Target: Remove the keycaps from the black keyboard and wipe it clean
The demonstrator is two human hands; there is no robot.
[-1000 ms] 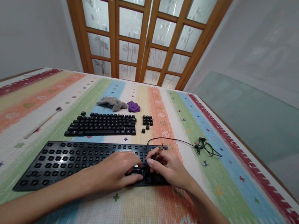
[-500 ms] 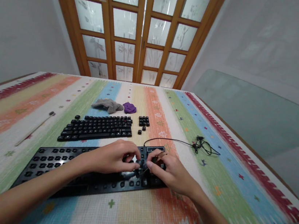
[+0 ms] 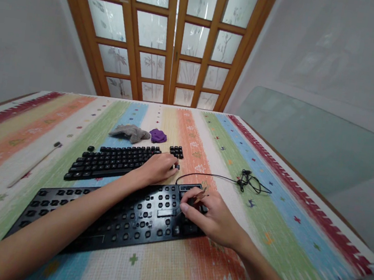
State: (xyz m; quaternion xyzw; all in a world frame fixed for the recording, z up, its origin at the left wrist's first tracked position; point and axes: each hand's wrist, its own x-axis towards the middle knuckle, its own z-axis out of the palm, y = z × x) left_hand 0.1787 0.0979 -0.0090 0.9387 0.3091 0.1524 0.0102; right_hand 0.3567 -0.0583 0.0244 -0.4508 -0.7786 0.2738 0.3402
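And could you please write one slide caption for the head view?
Left hand at loose keycaps, right hand with a thin item over a keyboard missing most keycaps.

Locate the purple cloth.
In the head view, the purple cloth lies left of centre, immediately right of the grey cloth and beyond the keycaps.

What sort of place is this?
Probably a room in a home, perhaps a dining area: a striped tablecloth covers the table, and behind it stand wood-framed glass doors with plant designs on the panes.
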